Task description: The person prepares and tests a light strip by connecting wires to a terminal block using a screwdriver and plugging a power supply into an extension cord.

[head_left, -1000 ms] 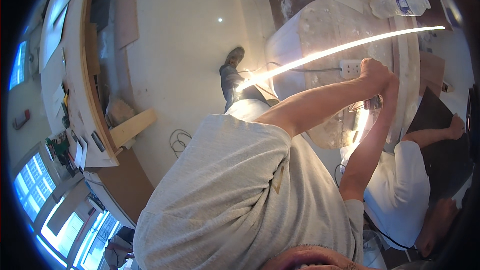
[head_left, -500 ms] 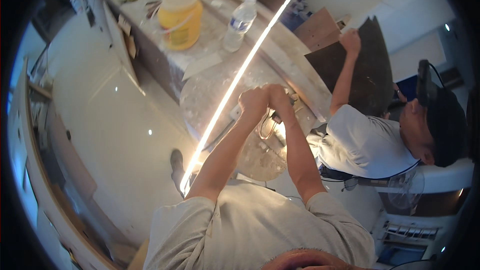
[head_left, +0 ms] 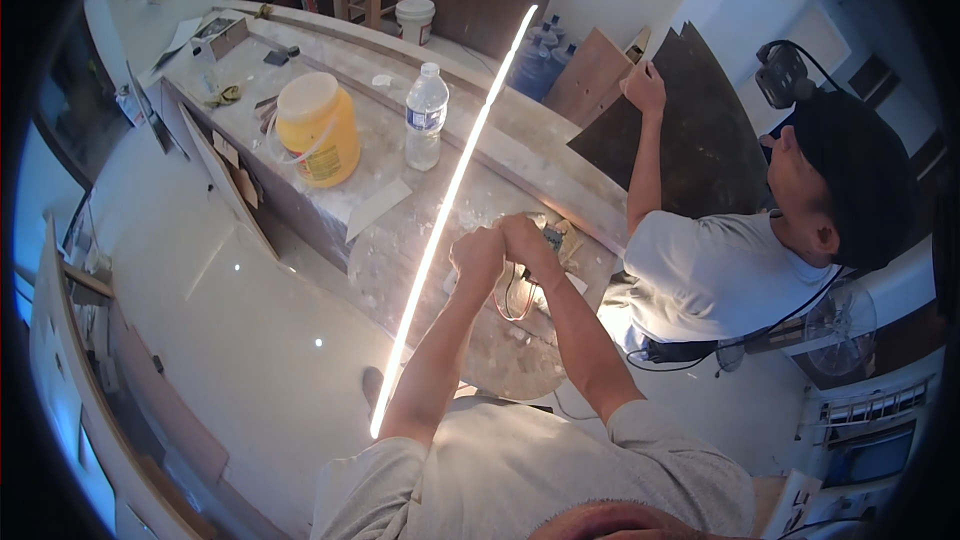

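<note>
My left hand (head_left: 478,254) and my right hand (head_left: 526,242) are side by side over the workbench (head_left: 500,365), both with fingers curled closed. Whatever they grip is hidden by the fingers. Thin wires (head_left: 513,302) hang in a loop below my right hand. A long glowing light strip (head_left: 437,236) runs slantwise just left of my left hand. I cannot tell whether the hand touches it. Beyond my right hand, a small dark boxy part (head_left: 552,237) lies among bits on the bench.
A yellow bucket (head_left: 330,145) and a clear plastic bottle (head_left: 427,120) stand farther back on the bench. At the right, a co-worker (head_left: 700,275) in a light shirt and dark cap holds up a dark sheet (head_left: 690,130). A white pail (head_left: 414,20) stands behind the bench.
The view has tilted up, so the bench and light strip sit lower and farther left. My hands stay together and closed. The co-worker still holds the dark sheet.
</note>
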{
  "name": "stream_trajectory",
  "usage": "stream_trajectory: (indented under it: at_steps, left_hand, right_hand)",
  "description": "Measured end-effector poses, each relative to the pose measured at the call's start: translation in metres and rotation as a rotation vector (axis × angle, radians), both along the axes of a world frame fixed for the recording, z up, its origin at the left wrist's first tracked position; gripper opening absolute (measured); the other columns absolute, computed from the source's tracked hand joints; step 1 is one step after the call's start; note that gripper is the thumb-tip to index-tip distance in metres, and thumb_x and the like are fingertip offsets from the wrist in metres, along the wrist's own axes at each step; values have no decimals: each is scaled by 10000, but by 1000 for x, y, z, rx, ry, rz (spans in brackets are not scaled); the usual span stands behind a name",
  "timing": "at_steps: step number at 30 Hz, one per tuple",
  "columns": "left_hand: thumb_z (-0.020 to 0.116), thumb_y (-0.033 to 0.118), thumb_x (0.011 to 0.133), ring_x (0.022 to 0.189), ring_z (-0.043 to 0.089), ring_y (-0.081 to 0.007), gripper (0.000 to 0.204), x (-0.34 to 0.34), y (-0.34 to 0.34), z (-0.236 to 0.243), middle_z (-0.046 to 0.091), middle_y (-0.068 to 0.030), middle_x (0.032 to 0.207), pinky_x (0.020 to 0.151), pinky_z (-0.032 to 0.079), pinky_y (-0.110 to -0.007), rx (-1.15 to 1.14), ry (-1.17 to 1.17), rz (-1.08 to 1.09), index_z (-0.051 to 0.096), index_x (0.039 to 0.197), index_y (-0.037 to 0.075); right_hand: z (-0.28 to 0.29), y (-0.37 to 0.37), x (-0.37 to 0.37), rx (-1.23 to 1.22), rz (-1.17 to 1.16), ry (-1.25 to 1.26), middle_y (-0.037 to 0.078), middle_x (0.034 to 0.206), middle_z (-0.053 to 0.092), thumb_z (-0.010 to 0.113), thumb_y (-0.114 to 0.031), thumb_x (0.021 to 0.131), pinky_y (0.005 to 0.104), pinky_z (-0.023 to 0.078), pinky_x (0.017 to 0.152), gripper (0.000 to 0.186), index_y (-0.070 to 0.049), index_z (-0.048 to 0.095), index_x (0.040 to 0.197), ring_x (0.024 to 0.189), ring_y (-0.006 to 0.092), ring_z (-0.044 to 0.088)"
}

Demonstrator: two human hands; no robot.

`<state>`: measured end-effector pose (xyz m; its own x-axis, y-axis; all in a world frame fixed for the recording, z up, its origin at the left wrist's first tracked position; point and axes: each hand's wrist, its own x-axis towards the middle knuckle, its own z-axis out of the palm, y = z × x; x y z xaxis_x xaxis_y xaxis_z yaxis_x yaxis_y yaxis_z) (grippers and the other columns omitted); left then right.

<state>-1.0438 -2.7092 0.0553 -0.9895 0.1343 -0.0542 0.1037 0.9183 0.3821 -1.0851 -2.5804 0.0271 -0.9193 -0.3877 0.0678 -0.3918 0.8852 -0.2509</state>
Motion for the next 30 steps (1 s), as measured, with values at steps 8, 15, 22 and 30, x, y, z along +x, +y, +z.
stream_trajectory:
  at_steps: [8, 15, 22, 30]
  left_hand:
    - [623, 98, 867, 901, 752, -296, 166, 1, 0, 10, 760, -131, 961, 712, 599, -432, 4, -26, -11, 785, 899, 118]
    - [612, 98, 873, 900, 749, -295, 178, 0, 0, 4, 759, -115, 978, 712, 598, -429, -27, -27, -3, 783, 918, 120]
    - [624, 98, 866, 896, 749, -298, 159, 2, 0, 1, 760, -112, 959, 700, 598, -432, 5, -11, 11, 777, 902, 115]
    - [629, 106, 864, 865, 753, -299, 146, 3, -4, -4, 759, -115, 930, 682, 600, -426, 3, 6, 10, 775, 877, 115]
  right_hand:
    - [-2, 5, 0, -3, 33, 75, 228, 839, 694, 707, -109, 741, 476, 569, 762, 88, -26, 713, 770, 850, 393, 697]
    - [6, -3, 1, 29, 27, 19, 213, 868, 705, 687, -132, 763, 471, 573, 783, 105, -32, 717, 779, 872, 397, 698]
    - [-10, 2, -1, 0, 22, 31, 214, 868, 703, 707, -105, 740, 477, 572, 786, 84, -31, 714, 779, 878, 398, 695]
    - [-5, -3, 3, -12, 58, 68, 216, 848, 700, 715, -107, 717, 470, 576, 758, 98, -29, 715, 777, 846, 393, 698]
